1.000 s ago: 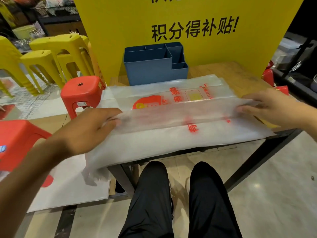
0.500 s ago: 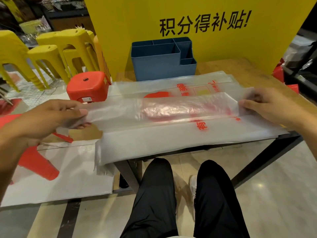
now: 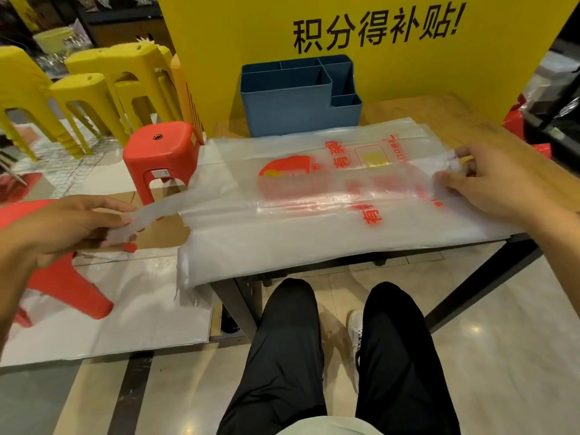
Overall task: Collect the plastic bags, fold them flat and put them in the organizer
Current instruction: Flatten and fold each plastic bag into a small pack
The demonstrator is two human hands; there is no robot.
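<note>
A stack of clear plastic bags (image 3: 314, 243) with red print lies flat across the wooden table (image 3: 439, 111). Above it one bag (image 3: 314, 196), folded into a long narrow strip, is stretched between my hands. My left hand (image 3: 66, 230) pinches its handle end out past the table's left edge. My right hand (image 3: 499, 183) pinches the other end over the stack's right side. The blue organizer (image 3: 295, 105), with several compartments, stands behind the stack against the yellow board.
A yellow sign board (image 3: 345, 32) rises behind the table. Red stools (image 3: 163, 152) and yellow stools (image 3: 103, 80) stand on the left. More flat plastic sheets (image 3: 119, 309) lie on the floor at left. My legs in black trousers (image 3: 282, 356) are under the table's front edge.
My left hand has pulled the bag's end leftward off the table, so the strip is now drawn out long. The right hand has kept hold at the right side.
</note>
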